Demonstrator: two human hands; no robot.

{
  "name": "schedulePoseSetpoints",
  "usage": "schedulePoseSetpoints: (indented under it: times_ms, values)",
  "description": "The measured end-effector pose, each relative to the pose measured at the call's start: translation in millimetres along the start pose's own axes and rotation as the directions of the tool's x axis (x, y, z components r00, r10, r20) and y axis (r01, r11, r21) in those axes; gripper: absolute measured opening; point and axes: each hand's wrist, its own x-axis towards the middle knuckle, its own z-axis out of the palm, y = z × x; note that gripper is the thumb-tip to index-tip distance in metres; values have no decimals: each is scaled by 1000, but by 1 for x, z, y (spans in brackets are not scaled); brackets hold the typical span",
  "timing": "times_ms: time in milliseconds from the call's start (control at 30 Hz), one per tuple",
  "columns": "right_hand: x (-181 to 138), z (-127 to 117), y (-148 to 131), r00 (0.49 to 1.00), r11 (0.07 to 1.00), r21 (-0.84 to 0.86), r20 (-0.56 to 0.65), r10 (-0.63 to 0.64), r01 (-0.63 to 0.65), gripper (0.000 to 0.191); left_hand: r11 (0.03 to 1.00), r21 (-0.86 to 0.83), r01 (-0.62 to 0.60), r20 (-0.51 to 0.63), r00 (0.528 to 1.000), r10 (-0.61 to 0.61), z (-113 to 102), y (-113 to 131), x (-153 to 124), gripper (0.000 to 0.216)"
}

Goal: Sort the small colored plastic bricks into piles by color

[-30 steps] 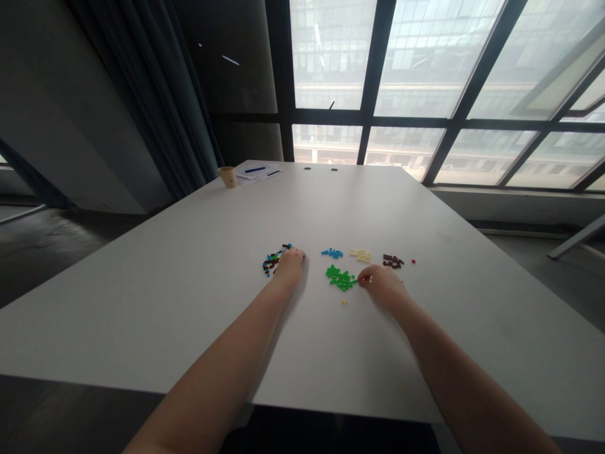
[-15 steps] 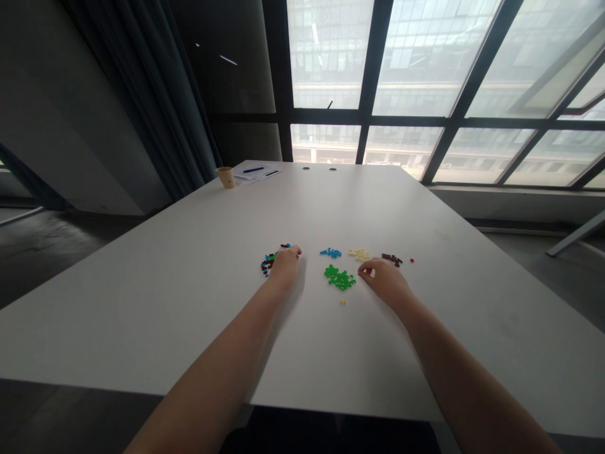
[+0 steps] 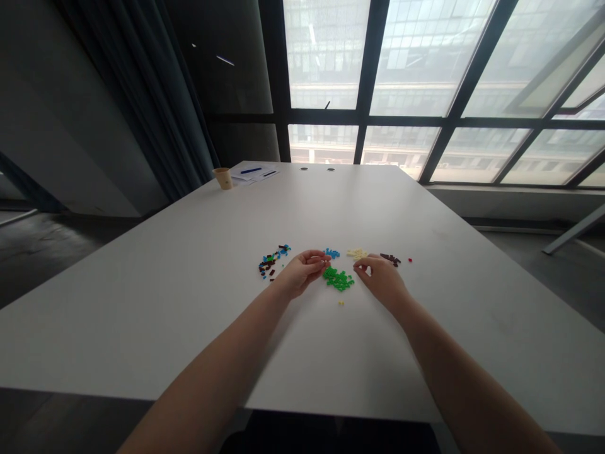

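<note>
Small bricks lie sorted on the white table (image 3: 189, 302): a mixed pile (image 3: 271, 260) at the left, a blue group (image 3: 332, 253), a green pile (image 3: 338, 279), a cream group (image 3: 357, 253) and a dark brown group (image 3: 391, 258). My left hand (image 3: 302, 272) hovers palm up between the mixed pile and the green pile, fingers curled with the tips pinched near the blue group. My right hand (image 3: 382, 279) rests just right of the green pile, fingertips pinched together below the cream group. What either pinch holds is too small to see.
A single red piece (image 3: 409, 260) lies right of the brown group, and a cream piece (image 3: 340, 303) sits alone below the green pile. At the far left corner stand a paper cup (image 3: 223, 178) and papers with a blue pen (image 3: 253, 171). Large windows lie beyond.
My left hand has left the mixed pile and moved right, turning palm up near the blue group. My right hand has shifted slightly up from the green pile toward the cream group.
</note>
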Motion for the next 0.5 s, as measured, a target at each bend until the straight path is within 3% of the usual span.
schedulePoseSetpoints:
  times_ms: [267,500]
  values:
    - [0,2,-2,997,995,60,-19,-75,76,14,998,-53,28,34,999,-26,7,-1,-4,22]
    - [-3,0,-14,965,950,181,-119,-236,254,14,994,-73,78,70,995,-73,12,-2,-7,17]
